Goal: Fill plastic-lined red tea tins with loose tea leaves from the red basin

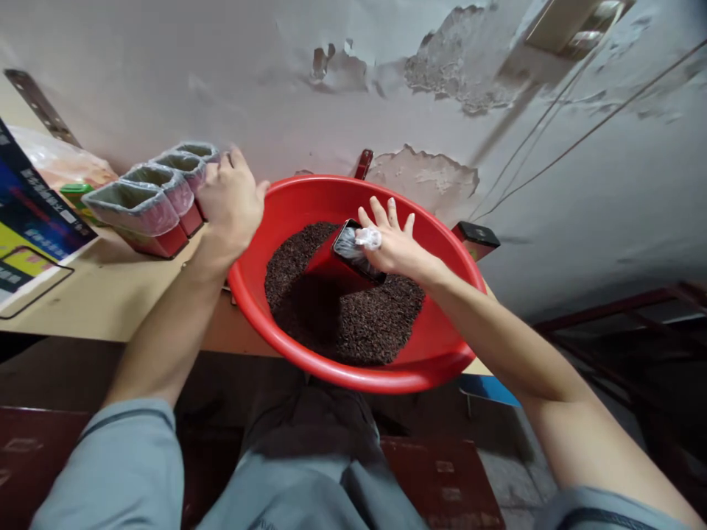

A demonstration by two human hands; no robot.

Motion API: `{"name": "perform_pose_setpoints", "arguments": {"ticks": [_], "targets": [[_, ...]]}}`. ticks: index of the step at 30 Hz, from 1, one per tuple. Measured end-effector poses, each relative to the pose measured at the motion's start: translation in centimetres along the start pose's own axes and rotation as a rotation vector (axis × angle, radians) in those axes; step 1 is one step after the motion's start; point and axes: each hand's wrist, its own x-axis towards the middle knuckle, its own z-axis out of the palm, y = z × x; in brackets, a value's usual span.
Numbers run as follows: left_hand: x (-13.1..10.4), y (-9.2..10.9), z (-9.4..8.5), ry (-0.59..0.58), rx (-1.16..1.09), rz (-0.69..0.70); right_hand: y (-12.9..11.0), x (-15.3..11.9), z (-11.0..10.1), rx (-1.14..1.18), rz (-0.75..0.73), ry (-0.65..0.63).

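Note:
A large red basin (353,379) holds dark brown granules (381,324). Inside it a red tin (325,269) lies tilted on the granules, with clear plastic film (349,244) at its mouth. My right hand (395,239) is over the tin's mouth, fingers spread, with a bunched white bit of plastic (368,237) at its thumb side. On the left, my left hand (235,195) is raised beside a row of several red tins (157,239) lined with clear bags, next to the farthest ones. Its thumb stands apart from the fingers, and no held object shows.
A colourful printed box (33,213) and a plastic bag (66,158) stand at the far left of the wooden table (93,294). Behind the basin's right rim is a dark-topped tin (478,235). Cables (557,151) hang along the peeling wall (221,66).

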Motion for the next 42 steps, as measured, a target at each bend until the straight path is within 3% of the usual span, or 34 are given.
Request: {"name": "perform_pose_setpoints", "arguments": {"ticks": [2, 4, 7, 10, 14, 19, 23, 26, 30, 35, 38, 42], "targets": [[0.0, -0.3, -1.0, -0.090, -0.005, 0.051, 0.8, 1.0, 1.0, 0.065, 0.012, 0.037], [-1.5, 0.5, -1.0, -0.311, -0.008, 0.169, 1.3, 2.0, 1.8, 0.101, 0.020, 0.060], [-3.9, 2.3, 0.7, -0.628, -0.010, 0.416, 1.7, 2.8, 2.7, 0.126, 0.018, 0.016], [-4.4, 3.1, 2.5, -0.771, -0.003, 0.546, 1.9, 2.3, 3.2, 0.161, -0.019, -0.082], [-2.6, 2.3, 3.1, -0.739, -0.122, 0.585, 2.8, 1.0, 3.2, 0.209, -0.140, -0.192], [-1.1, -0.1, 1.3, -0.597, -0.139, 0.497, 4.3, 0.9, 3.3, 0.330, -0.252, -0.213], [-1.5, -3.1, 0.0, -0.460, -0.133, 0.376, 3.6, 1.4, 4.0, 0.323, -0.200, -0.158], [-2.3, -3.8, -0.2, -0.414, -0.186, 0.365, 2.4, 1.3, 4.2, 0.243, -0.224, -0.081], [-3.4, -0.2, 1.3, -0.454, -0.249, 0.538, 1.3, 0.5, 4.3, 0.309, -0.261, -0.073], [-2.9, 5.8, 5.5, -0.503, -0.277, 0.810, 1.8, -0.3, 4.5, 0.534, -0.269, 0.020], [-1.9, 7.2, 7.1, -0.472, -0.396, 0.889, 2.6, -0.3, 4.2, 0.650, -0.406, -0.022], [-0.4, 7.3, 7.1, -0.455, -0.452, 1.008, 3.8, 0.0, 3.4, 0.698, -0.556, -0.101]]}}
